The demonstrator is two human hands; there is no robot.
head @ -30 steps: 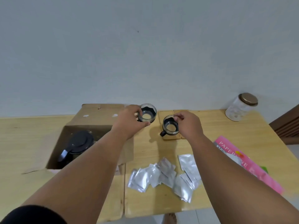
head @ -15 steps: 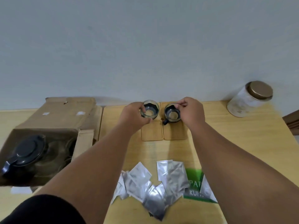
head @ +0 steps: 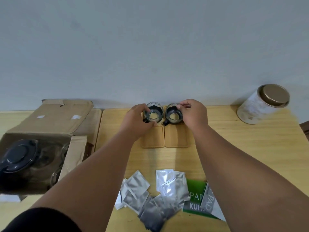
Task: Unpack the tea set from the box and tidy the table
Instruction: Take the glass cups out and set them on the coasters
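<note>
Two small glass cups with black handles stand side by side at the far edge of the wooden table (head: 234, 148). My left hand (head: 135, 121) grips the left glass cup (head: 153, 113); my right hand (head: 194, 114) grips the right glass cup (head: 173, 113). Both cups rest at the far end of two wooden coasters (head: 177, 138), near the wall. The open cardboard box (head: 55, 124) sits at the left, with a black-lidded teapot (head: 18, 156) and more glassware inside.
Several silver foil sachets (head: 150, 193) lie scattered near the front edge, beside a green packet (head: 195, 196). A white jar with a bronze lid (head: 262, 104) stands at the far right by the wall.
Both hands carried the cups away from me to the far end of the coasters by the wall. The view shifted right, so the box now lies further left.
</note>
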